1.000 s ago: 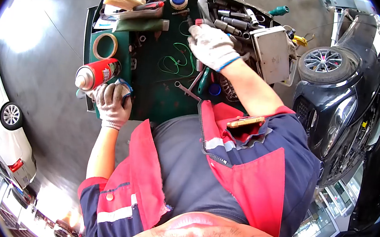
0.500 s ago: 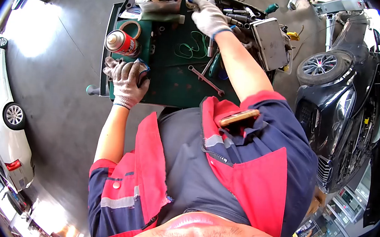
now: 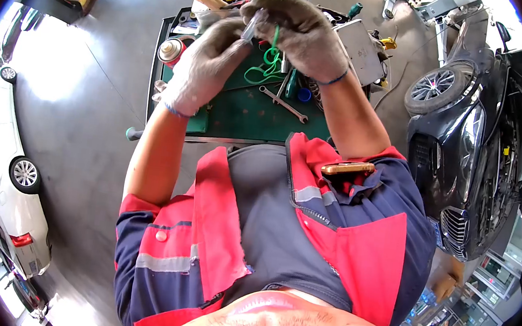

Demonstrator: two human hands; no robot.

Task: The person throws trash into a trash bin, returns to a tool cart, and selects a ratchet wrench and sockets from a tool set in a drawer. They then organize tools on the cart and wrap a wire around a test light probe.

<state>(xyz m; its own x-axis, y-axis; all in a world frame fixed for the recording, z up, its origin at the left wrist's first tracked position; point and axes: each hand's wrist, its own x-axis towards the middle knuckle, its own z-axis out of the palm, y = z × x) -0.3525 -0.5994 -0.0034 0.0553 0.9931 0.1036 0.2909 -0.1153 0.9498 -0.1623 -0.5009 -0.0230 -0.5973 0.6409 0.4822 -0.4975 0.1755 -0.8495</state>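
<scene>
In the head view, both gloved hands are raised close together over the far part of a green-topped tool cart (image 3: 234, 113). My left hand (image 3: 204, 66) is closed, with thumb and fingers pinching a small shiny silvery piece (image 3: 251, 30). My right hand (image 3: 301, 36) curls over from the other side, its fingertips at the upper end of that piece. Exactly what the piece is I cannot make out. A looped green cord (image 3: 272, 60) hangs just below my right palm; its upper end is hidden there. A combination wrench (image 3: 284, 104) lies on the cart nearer my body.
A red spray can (image 3: 171, 50) stands at the cart's left. Right of centre are a green-handled screwdriver (image 3: 291, 84), a blue round cap (image 3: 305, 95) and a grey case (image 3: 358, 50). A dark car (image 3: 457, 150) stands right, a white car (image 3: 15, 171) left.
My left hand has left the cloth by the spray can and come up beside my right. The right has drawn back from the far edge toward me. The green cord is now raised off the cart.
</scene>
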